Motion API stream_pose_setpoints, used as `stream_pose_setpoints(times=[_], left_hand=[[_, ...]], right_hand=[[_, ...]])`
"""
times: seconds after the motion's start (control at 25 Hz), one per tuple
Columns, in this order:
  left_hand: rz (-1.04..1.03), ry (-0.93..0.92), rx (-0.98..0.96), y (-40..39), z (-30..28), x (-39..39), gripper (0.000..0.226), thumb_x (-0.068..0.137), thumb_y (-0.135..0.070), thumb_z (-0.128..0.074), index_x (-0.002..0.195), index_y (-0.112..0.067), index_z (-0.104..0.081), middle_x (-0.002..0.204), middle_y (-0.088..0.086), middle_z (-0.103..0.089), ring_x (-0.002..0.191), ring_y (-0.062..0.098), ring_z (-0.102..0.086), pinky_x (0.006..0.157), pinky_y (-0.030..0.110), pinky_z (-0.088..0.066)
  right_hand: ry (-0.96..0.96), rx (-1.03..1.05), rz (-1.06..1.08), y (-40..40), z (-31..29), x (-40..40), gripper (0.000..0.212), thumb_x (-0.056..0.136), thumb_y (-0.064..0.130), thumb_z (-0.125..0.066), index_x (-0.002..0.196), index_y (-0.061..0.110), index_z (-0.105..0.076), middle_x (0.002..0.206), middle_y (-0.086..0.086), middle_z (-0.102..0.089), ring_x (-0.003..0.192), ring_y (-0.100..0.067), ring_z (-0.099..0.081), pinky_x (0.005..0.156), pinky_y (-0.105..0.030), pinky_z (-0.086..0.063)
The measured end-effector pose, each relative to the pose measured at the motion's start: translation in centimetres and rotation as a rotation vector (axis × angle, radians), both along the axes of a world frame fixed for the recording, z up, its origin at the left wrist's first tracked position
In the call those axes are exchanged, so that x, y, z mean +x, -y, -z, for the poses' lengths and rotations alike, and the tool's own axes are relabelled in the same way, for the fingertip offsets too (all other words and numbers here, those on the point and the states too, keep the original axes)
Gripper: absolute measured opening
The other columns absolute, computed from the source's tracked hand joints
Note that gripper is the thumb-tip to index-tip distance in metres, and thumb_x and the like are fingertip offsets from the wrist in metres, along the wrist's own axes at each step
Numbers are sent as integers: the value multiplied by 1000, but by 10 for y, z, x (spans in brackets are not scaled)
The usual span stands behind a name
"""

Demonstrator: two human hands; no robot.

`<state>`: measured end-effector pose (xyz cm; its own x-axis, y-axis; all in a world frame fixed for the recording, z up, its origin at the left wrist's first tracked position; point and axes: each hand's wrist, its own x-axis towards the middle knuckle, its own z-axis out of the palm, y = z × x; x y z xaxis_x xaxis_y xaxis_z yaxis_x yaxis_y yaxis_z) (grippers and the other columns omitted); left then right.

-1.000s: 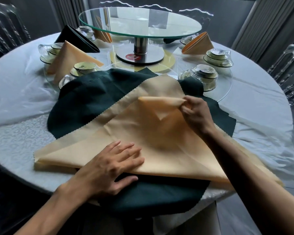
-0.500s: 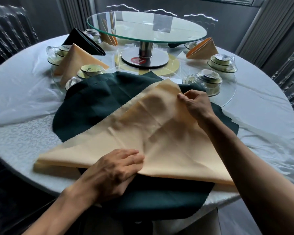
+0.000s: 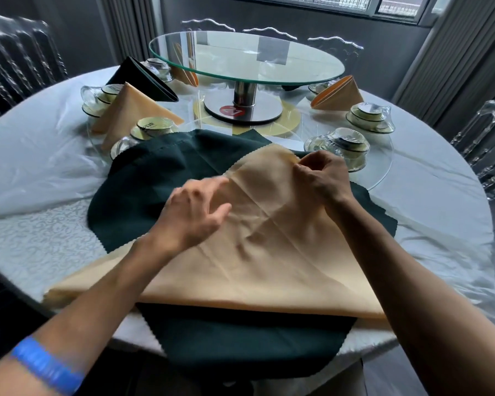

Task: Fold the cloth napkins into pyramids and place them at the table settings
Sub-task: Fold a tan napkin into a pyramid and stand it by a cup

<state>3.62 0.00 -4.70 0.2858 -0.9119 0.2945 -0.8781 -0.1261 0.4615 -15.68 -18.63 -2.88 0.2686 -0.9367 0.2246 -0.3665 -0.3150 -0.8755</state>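
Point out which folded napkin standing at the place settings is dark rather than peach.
The dark green folded napkin at the far left, just behind the nearer peach pyramid. The other standing ones, including the peach napkin at the far right, are all peach.

four folded napkins point(image 3: 132, 112), two hands point(image 3: 195, 215)

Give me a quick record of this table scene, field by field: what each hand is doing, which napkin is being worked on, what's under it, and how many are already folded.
Working napkin: peach napkin, folded into a triangle, flat on the table
Under it: dark green napkin, spread open
Right hand: pinches the peach napkin's far tip
Left hand: motion-blurred over the napkin's left side, fingers loosely spread; contact unclear
Folded pyramids visible: four; peach and dark at far left, orange at far right, another behind the glass turntable
Surface: white tablecloth
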Motion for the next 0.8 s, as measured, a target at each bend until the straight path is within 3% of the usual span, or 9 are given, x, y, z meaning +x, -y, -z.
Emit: stream_pose_setpoints(times=[0.12,0.24,0.36,0.56,0.8], left_hand=[[-56,-300,150,36,-10,15,61,84,-40,-73,138,-22,-51,123,2,-63,110,20,-60,96,33,-47],[-60,-456,65,44,-8,23,25,82,-24,-78,106,-20,-72,95,-1,-74,79,8,-65,75,24,-50],[-43,-576,-38,43,-5,27,10,83,-16,-78,92,-18,-78,84,-4,-76,69,1,-66,69,20,-54],[-51,-616,-99,44,-6,30,6,88,-14,-73,91,-12,-78,79,-6,-74,63,-5,-61,63,10,-49],[-65,-627,-92,47,0,33,12,91,-14,-70,84,-21,-76,83,-3,-75,72,4,-62,76,25,-51]], right_hand=[[16,-54,18,2,1,2,18,79,18,-75,90,27,-64,85,9,-67,84,-9,-65,86,-32,-55],[25,-65,21,5,4,3,20,79,19,-76,94,25,-64,84,9,-66,82,-9,-64,87,-33,-55],[9,-73,20,10,3,4,22,80,21,-78,97,20,-66,84,9,-66,81,-7,-63,86,-30,-55],[-36,-94,40,15,1,11,24,78,26,-81,96,18,-68,88,3,-70,85,-12,-66,87,-34,-54],[-24,-82,22,13,-2,13,23,79,28,-80,97,19,-68,88,4,-70,83,-9,-66,84,-31,-56]])
